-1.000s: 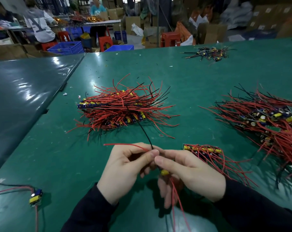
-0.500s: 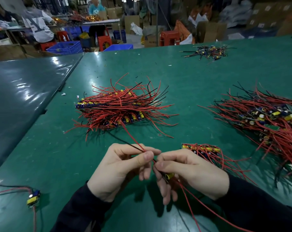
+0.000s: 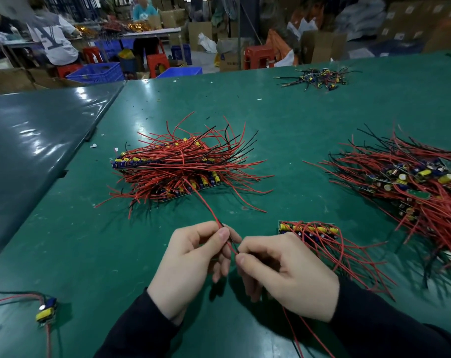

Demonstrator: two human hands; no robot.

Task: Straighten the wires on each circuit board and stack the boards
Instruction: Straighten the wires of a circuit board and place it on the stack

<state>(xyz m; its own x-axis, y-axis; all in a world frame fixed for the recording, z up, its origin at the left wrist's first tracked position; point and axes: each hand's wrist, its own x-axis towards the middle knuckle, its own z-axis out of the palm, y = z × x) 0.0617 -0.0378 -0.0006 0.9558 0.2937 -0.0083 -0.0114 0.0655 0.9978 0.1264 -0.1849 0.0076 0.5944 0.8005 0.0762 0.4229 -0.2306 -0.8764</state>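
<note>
- Hands at the near centre of the green tabletop (image 3: 283,120): the left hand (image 3: 190,264) pinches a red wire (image 3: 206,205) between thumb and forefinger; the right hand (image 3: 283,275) is curled, its thumb and forefinger pinching the same wire lower down.
- Board in work: judged to lie inside the right hand, but hidden there; more red leads (image 3: 296,332) trail from under that hand toward the viewer.
- The pinched wire runs straight up and away from the fingers, its far end crossing in front of the central pile.
- Stacked row of boards (image 3: 307,229) just right of the right hand: yellow and blue capacitors lined up, red leads sweeping to the right. Judged to be the stack now being built.
- Central pile of boards (image 3: 183,166): boards in rough rows, leads mostly laid one way; probably finished work.
- Loose heap of boards (image 3: 415,182) at the right edge: tangled red and black leads, boards at all angles; judged still to be done, and the largest share remaining.
- Single board (image 3: 46,310) lies apart at the near left; a small far cluster (image 3: 317,77) sits near the back edge.
- Progress: partway through, with one wire being straightened now.
</note>
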